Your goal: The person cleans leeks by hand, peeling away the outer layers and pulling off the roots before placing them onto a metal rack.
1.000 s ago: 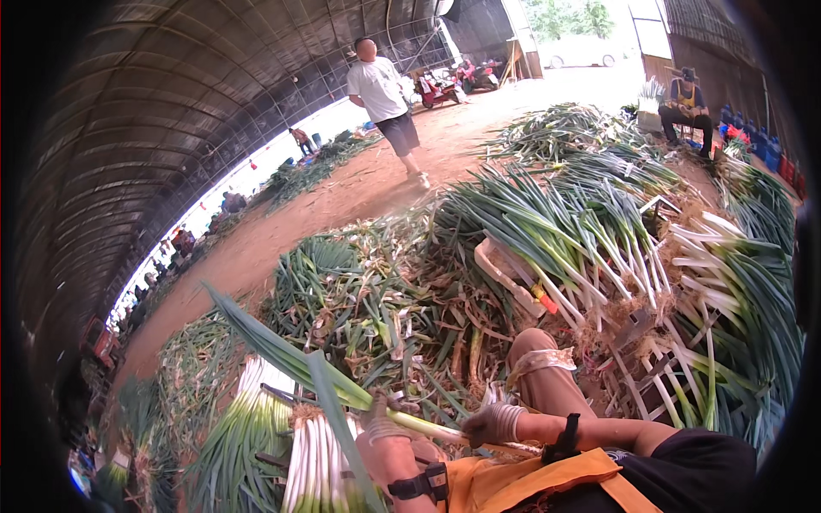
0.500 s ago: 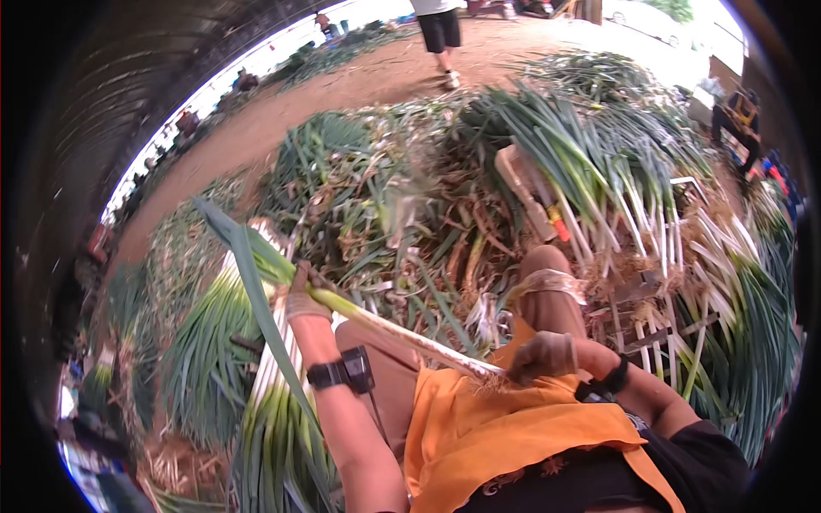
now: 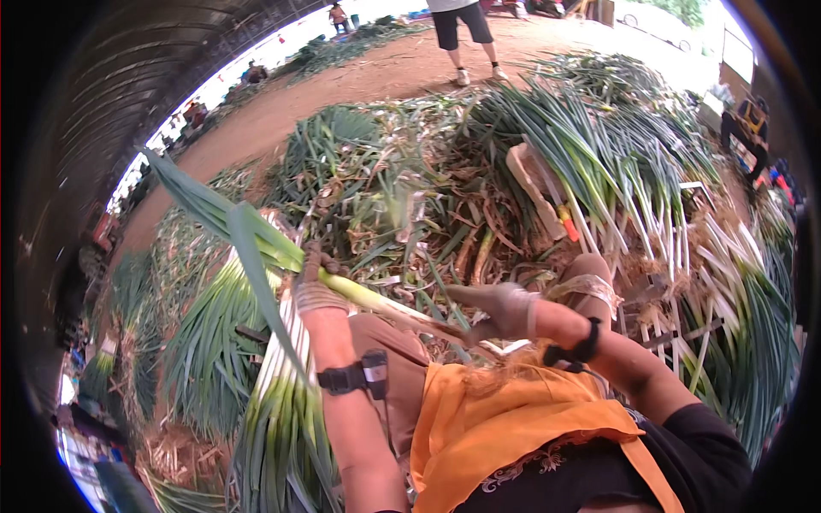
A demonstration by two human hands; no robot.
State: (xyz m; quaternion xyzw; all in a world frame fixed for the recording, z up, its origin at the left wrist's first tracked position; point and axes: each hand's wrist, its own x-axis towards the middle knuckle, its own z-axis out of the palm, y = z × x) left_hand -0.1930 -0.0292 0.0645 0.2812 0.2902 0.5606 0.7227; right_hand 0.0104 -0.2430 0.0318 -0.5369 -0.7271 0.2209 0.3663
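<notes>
Since half a second ago my view has dipped, and the leek [image 3: 359, 295] now lies higher across my lap, its green leaves [image 3: 214, 218] fanning up to my left. My left hand [image 3: 315, 286], gloved, is clenched around the stalk where pale green meets white. My right hand [image 3: 505, 309], also gloved, is closed near the root end; whether it grips the stalk itself or a peeling I cannot tell, as the tip is lost against my brown trousers. An orange apron [image 3: 505, 427] covers my lap below. Just beside my left knee lies a row of cleaned leeks [image 3: 274, 410], white shafts together. Ahead is a heap of trimmings [image 3: 410, 197], and to my right untrimmed leeks [image 3: 616, 162] are stacked over a wooden frame [image 3: 534, 184] and crowd close against my right knee. Open dirt floor [image 3: 342, 94] begins only beyond the heap, where a person's legs [image 3: 466, 38] stand, cut off at the top. My right elbow runs out of the picture's dark rim.
</notes>
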